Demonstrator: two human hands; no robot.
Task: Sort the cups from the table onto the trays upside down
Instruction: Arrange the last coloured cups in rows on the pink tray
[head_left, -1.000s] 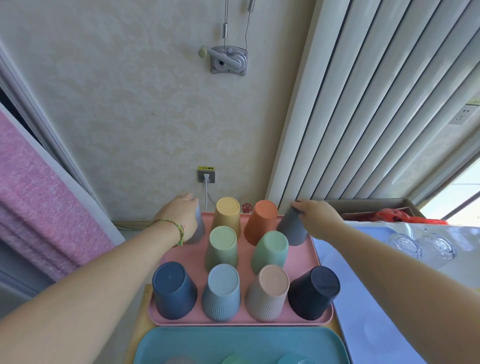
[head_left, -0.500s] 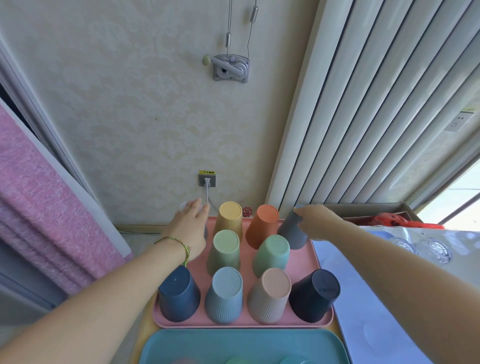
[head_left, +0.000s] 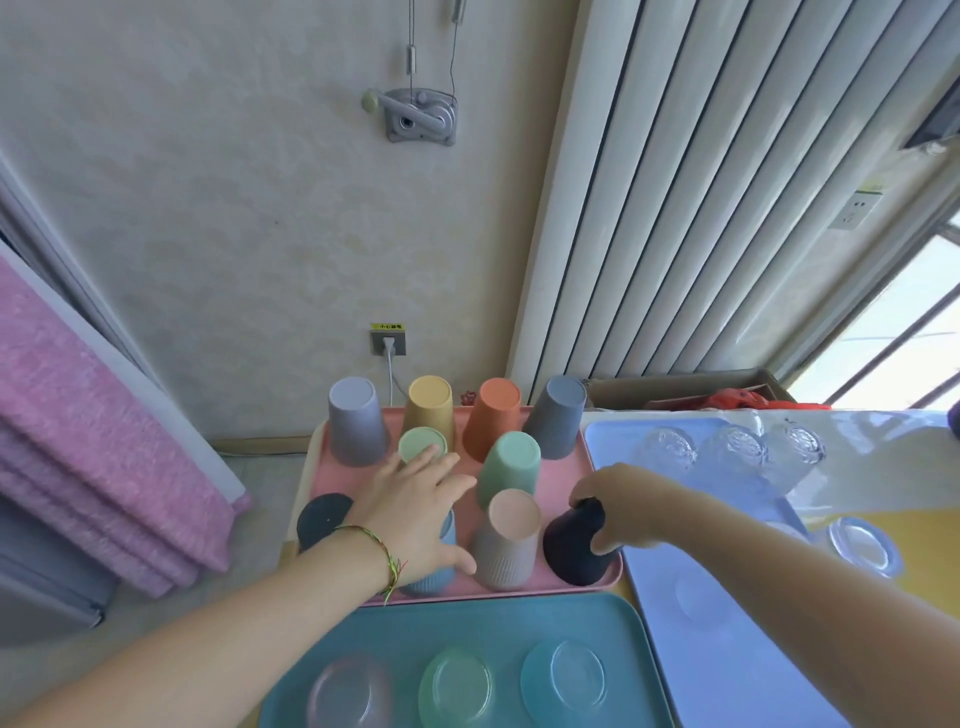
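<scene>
A pink tray (head_left: 524, 594) holds several plastic cups, all upside down. The far row has a lilac cup (head_left: 358, 421), a yellow cup (head_left: 428, 402), an orange cup (head_left: 493, 421) and a grey-blue cup (head_left: 556, 415). My left hand (head_left: 415, 519) lies with fingers spread over a light blue cup (head_left: 434, 579) in the near row, its fingertips reaching a pale green cup (head_left: 423, 444). My right hand (head_left: 623, 509) clasps the base of a dark navy cup (head_left: 571, 558) at the tray's near right corner. A beige cup (head_left: 511, 535) stands between my hands.
A teal tray (head_left: 467, 623) in front carries three tinted glasses, base up. To the right, a pale blue tray (head_left: 675, 623) holds clear glasses (head_left: 732, 452). One clear glass (head_left: 862, 545) stands on the yellow table. Pink fabric (head_left: 78, 441) hangs at the left.
Both hands have let go of the far-corner cups and drawn back to the near row. The left now covers the light blue cup, and the right has closed on the dark navy cup.
</scene>
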